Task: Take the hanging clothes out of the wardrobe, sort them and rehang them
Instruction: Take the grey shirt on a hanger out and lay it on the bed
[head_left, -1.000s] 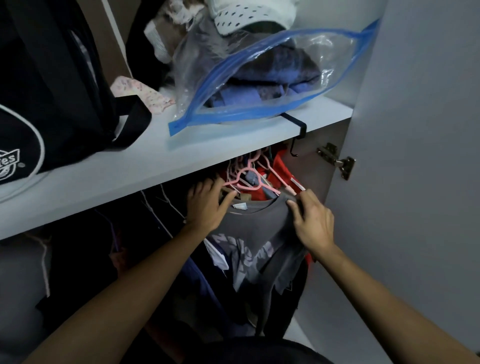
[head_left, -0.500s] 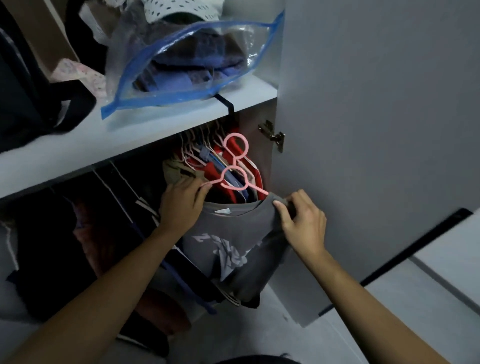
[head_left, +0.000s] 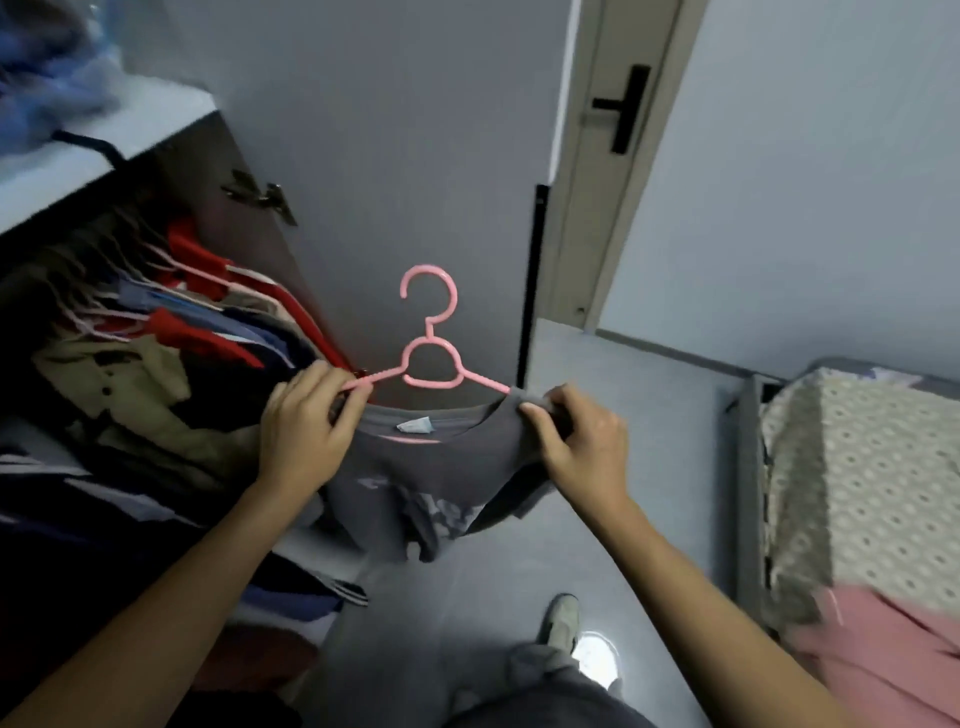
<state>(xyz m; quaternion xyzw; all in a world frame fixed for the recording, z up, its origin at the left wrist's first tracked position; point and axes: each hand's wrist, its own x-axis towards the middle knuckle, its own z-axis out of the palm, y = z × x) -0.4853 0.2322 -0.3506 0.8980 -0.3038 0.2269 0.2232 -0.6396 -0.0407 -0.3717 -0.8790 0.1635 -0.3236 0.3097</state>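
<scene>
Grey T-shirt (head_left: 441, 467) on pink hanger (head_left: 430, 358), hook at 12 o'clock. Left hand (head_left: 304, 421) pinches hanger arm at 9; right hand (head_left: 582, 441) grips shirt shoulder at 3.

My left hand (head_left: 304, 434) pinches the pink hanger (head_left: 430, 358); my right hand (head_left: 582, 441) grips the grey T-shirt (head_left: 436, 467) shoulder, outside the wardrobe (head_left: 130, 332).

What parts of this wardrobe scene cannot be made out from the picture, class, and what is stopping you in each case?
- Head view: the grey T-shirt print, folded into hanging cloth.
- Head view: the pink hanger arm ends, covered by the left hand and the right hand.
- Head view: the neck label text, too small.
- Head view: the hanging clothes in the wardrobe, dark and blurred.
- Head view: the bed, cut off by the right edge.
</scene>
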